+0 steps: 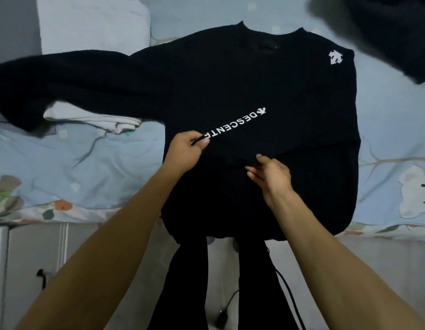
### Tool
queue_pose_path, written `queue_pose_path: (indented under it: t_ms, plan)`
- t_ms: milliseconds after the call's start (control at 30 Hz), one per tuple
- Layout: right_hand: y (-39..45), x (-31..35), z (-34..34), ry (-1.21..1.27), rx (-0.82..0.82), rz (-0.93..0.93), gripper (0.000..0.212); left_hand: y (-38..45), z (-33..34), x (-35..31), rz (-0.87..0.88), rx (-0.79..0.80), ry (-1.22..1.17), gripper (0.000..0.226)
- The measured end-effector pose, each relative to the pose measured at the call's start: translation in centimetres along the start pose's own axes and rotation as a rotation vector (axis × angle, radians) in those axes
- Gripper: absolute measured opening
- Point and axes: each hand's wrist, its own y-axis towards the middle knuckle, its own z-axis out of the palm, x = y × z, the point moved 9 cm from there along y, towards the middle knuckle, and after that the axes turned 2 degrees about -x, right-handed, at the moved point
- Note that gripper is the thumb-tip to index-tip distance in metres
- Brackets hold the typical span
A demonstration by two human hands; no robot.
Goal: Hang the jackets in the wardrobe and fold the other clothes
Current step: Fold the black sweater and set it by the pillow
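- Head view: black knit sweater with white lettering (254, 91) lies flat on my light-blue printed bedsheet (99, 163).
- Left hand (187, 151) pinches the lettered sleeve end.
- Right hand (271, 175) pinches a fabric fold beside it.

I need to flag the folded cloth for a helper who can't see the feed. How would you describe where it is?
Start from the bed with the pale blue printed sheet. A black sweater lies spread on it; follow its outstretched sleeve toward the bed's left side. The white cloth is tucked partly under that sleeve, the only folded, light garment there.
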Motion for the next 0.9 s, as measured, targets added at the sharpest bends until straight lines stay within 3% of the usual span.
queue_pose_path:
  t_ms: [100, 200, 267, 400, 467, 533, 633, 733, 800, 900]
  plan:
    - [-1.0, -0.5, -0.3, 0.002, -0.058, 0.026, 0.022, 0.2, -0.3, 1.8, -0.080, 0.114, 0.066, 0.007]
    - [-1.1, -1.4, 0.3, -0.019, -0.030, 0.073, 0.013, 0.1, 0.4, 2.8, -0.134, 0.214, 0.082, 0.017]
    - [-1.0, -1.1, 0.7, -0.012, -0.003, 0.047, 0.014, 0.6, 1.0, 1.5, -0.075, 0.245, 0.100, 0.018]
    - [-0.6, -0.2, -0.1, 0.045, -0.088, -0.058, 0.011, 2.0, 1.2, 0.3, -0.039, 0.150, 0.040, 0.020]
    - [-0.4, -0.4, -0.7, 0.082, -0.129, -0.044, 0.019, 2.1, 1.1, 0.7, -0.064, 0.101, 0.167, 0.015]
    - [-0.3, -0.3, -1.0, 0.150, -0.142, -0.011, 0.031, 1.5, 1.1, -0.2, 0.052, 0.052, 0.382, 0.017]
    - [0.1, 0.2, -2.3, 0.217, -0.219, 0.029, 0.046, 0.5, 2.6, -3.7, 0.332, 0.019, 0.365, 0.045]
    - [0.7, 1.4, -3.4, 0.036, -0.304, -0.003, 0.042, 0.8, 4.7, -6.3, 0.472, 0.029, 0.447, 0.053]
    - [1.3, 2.5, -3.5, -0.113, -0.311, -0.042, 0.036, 1.6, 6.1, -7.5, 0.484, 0.001, 0.511, 0.050]
    - [2.5, 3.6, -3.6, -0.181, -0.304, -0.047, 0.029, 2.9, 7.1, -8.8, 0.464, -0.037, 0.477, 0.027]
